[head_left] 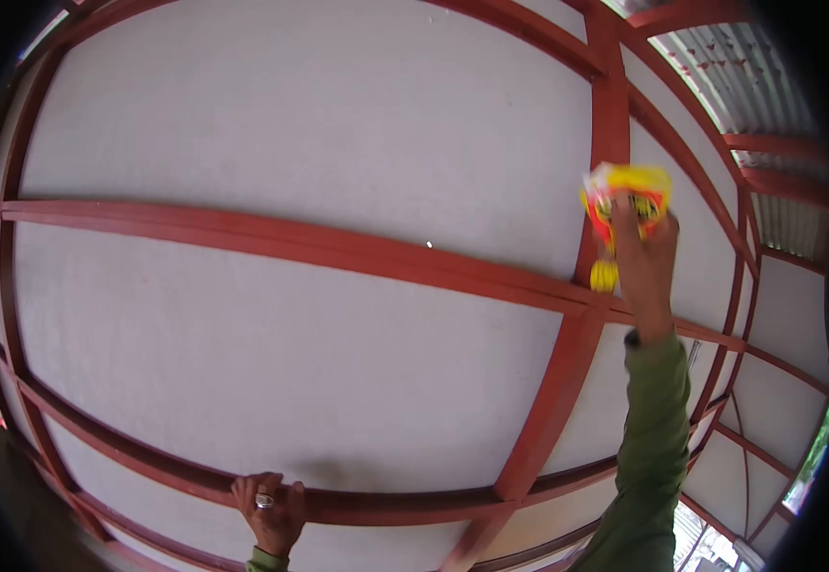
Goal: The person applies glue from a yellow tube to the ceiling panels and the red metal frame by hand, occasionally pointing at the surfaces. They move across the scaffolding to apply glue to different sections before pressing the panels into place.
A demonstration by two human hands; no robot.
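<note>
My right hand (pixel 651 253) is raised at the upper right, closed around a yellow and red plastic packet (pixel 629 186) with dark lettering, blurred by motion. Just below that hand, a small yellow object (pixel 603 276) sits where the red post meets the middle rail; I cannot make out what it is. Low in the view, my left hand (pixel 270 510), with a ring on one finger, has its fingers curled over the lower red rail (pixel 386 506). Green sleeves cover both arms.
Pale wall panels (pixel 272 343) fill most of the view, framed by red beams. A long middle rail (pixel 272 243) crosses them. Corrugated metal sheeting (pixel 734 76) shows at the upper right. Daylight comes through an opening (pixel 705 539) at the lower right.
</note>
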